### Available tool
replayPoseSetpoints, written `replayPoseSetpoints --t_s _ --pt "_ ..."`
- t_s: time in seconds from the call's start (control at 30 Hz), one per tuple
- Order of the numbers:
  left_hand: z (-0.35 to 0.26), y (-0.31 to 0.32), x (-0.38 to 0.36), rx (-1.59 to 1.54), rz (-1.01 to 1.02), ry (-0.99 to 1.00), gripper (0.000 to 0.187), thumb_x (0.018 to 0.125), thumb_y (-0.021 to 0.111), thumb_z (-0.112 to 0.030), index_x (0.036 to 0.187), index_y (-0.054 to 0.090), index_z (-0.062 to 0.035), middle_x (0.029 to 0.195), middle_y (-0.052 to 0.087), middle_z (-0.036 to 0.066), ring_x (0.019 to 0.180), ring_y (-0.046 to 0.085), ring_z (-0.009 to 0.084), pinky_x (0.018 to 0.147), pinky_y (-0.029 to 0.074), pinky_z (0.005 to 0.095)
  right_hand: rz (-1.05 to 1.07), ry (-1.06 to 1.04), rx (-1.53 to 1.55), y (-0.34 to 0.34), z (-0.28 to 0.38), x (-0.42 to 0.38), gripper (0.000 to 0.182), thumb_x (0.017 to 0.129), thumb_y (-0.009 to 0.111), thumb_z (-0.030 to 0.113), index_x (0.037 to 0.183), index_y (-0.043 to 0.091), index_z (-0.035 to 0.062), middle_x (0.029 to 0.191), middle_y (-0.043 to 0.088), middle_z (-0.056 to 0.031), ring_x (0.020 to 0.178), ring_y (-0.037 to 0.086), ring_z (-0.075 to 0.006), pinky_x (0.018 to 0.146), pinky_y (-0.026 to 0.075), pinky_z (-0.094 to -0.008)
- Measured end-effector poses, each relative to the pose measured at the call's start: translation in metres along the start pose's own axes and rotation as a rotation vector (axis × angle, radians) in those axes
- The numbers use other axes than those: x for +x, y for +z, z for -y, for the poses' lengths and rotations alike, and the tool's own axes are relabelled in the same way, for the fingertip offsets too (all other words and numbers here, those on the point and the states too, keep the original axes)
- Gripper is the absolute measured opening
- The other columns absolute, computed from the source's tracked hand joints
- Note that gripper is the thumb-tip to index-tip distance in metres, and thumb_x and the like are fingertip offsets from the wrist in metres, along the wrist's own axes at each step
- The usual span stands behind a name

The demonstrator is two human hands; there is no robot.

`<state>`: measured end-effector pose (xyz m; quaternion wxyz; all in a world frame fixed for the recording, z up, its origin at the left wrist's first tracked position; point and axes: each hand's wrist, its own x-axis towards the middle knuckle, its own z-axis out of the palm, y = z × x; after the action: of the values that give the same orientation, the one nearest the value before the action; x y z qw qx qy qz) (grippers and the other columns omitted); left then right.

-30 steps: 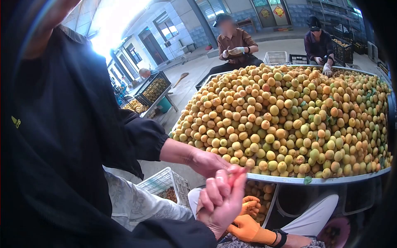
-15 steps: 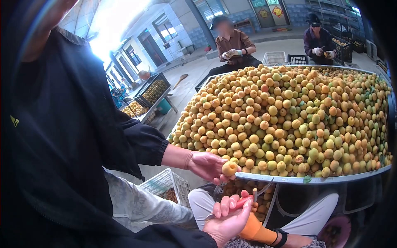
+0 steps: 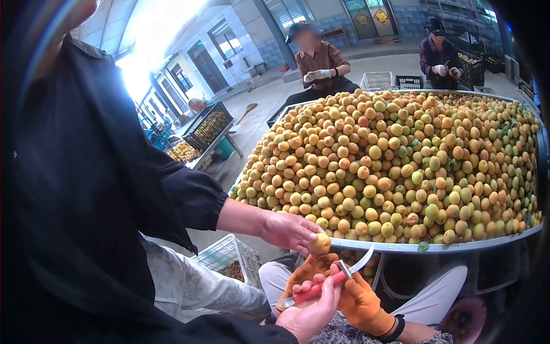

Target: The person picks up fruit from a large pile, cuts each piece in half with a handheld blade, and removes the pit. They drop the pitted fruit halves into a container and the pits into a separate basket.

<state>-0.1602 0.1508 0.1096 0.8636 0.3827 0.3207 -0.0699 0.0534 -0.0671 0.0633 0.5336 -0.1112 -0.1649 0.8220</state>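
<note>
The left hand point(image 3: 306, 272) and right hand point(image 3: 363, 305), orange-gloved, are beside a co-worker's red knife point(image 3: 338, 278) and fruit point(image 3: 320, 243); I cannot tell either grip.

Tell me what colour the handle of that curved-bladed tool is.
The handle is red, clearest in the head view.

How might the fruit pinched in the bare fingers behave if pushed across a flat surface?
The fruit would likely roll, being nearly round. It seems light, given the pinch grip. It probably keeps its shape, as no sag shows.
</note>
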Motion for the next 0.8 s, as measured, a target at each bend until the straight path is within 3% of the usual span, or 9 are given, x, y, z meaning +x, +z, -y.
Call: replayPoseSetpoints --t_s 0.07,0.13,0.23,0.33,0.5,0.57,0.63,0.73,0.8 --pt "-0.003 0.005 -0.004 0.035 -0.011 -0.008 0.035 0.093 0.062 -0.015 0.124 0.054 -0.0002 0.125 0.061 0.016 0.114 0.06 0.0253 0.095 0.051 0.0364 -0.07 -0.018 -0.065 0.006 0.002 0.0 0.052 0.098 0.054 0.027 0.142 0.037 0.0067 0.135 0.049 -0.0128 0.127 0.047 -0.0287 0.107 0.038 -0.0445" --pt "0.005 0.015 -0.003 0.066 -0.021 -0.02 0.036 0.092 0.063 -0.016 0.124 0.054 -0.0009 0.127 0.06 0.017 0.114 0.06 0.0262 0.097 0.049 0.037 0.001 -0.085 -0.115 0.008 0.001 0.001 0.051 0.097 0.056 0.029 0.139 0.04 0.0032 0.128 0.052 -0.0143 0.12 0.054 -0.0287 0.103 0.042 -0.044" --pt "0.068 0.046 0.033 -0.31 -0.082 0.482 0.041 0.09 0.066 -0.026 0.122 0.055 -0.0039 0.116 0.061 0.013 0.103 0.061 0.022 0.087 0.05 0.0339 -0.054 0.025 -0.157 0.014 0.005 0.001 0.048 0.098 0.054 0.032 0.134 0.044 0.0012 0.122 0.056 -0.0158 0.111 0.059 -0.0304 0.102 0.043 -0.0431" --pt "0.104 0.072 0.061 -0.668 -0.131 0.995 0.046 0.087 0.07 -0.036 0.12 0.055 -0.007 0.105 0.062 0.008 0.091 0.061 0.0179 0.076 0.051 0.0307 -0.112 -0.032 -0.247 0.026 0.013 0.001 0.054 0.099 0.049 0.043 0.129 0.047 -0.0021 0.116 0.058 -0.0161 0.106 0.062 -0.031 0.1 0.043 -0.0406" --pt "0.099 0.07 0.076 -0.648 -0.03 1.087 0.056 0.085 0.071 -0.035 0.13 0.05 -0.0068 0.118 0.062 0.008 0.104 0.062 0.0208 0.085 0.052 0.0328 -0.07 -0.106 -0.287 0.021 0.018 -0.001 0.065 0.096 0.046 0.055 0.123 0.048 -0.0046 0.114 0.058 -0.0178 0.103 0.062 -0.0298 0.099 0.044 -0.0404" --pt "0.094 0.066 0.084 -0.685 -0.017 1.167 0.052 0.087 0.069 -0.032 0.129 0.051 -0.0052 0.121 0.061 0.009 0.106 0.061 0.022 0.086 0.053 0.0337 -0.003 -0.367 -0.543 0.016 0.025 0.001 0.065 0.094 0.047 0.058 0.113 0.048 -0.0034 0.114 0.057 -0.0202 0.1 0.062 -0.0286 0.098 0.043 -0.0413" --pt "0.094 0.064 0.088 -0.718 0.0 1.183 0.048 0.089 0.068 -0.029 0.127 0.053 -0.0037 0.12 0.062 0.01 0.105 0.062 0.0228 0.086 0.053 0.0344 -0.005 -0.539 -0.593 0.012 0.034 0.0 0.055 0.092 0.051 0.056 0.098 0.039 0.0022 0.095 0.061 -0.0197 0.093 0.063 -0.0273 0.096 0.045 -0.0478" --pt "0.1 0.065 0.09 -0.629 0.024 1.185 0.048 0.091 0.065 -0.032 0.129 0.052 -0.0034 0.119 0.061 0.013 0.104 0.062 0.0231 0.088 0.052 0.0355 -0.011 -0.605 -0.682 0.014 0.049 -0.011 0.055 0.09 0.052 0.057 0.102 0.035 0.0057 0.08 0.058 -0.0149 0.077 0.066 -0.0287 0.094 0.047 -0.0572" --pt "0.107 0.067 0.089 -0.646 0.006 1.131 0.051 0.092 0.063 -0.034 0.13 0.05 -0.0032 0.121 0.06 0.014 0.103 0.061 0.0246 0.087 0.05 0.0364 0.036 -0.616 -0.687 0.0 0.055 -0.015 0.053 0.092 0.053 0.054 0.102 0.035 0.0055 0.083 0.059 -0.0159 0.078 0.065 -0.0274 0.092 0.049 -0.0546"
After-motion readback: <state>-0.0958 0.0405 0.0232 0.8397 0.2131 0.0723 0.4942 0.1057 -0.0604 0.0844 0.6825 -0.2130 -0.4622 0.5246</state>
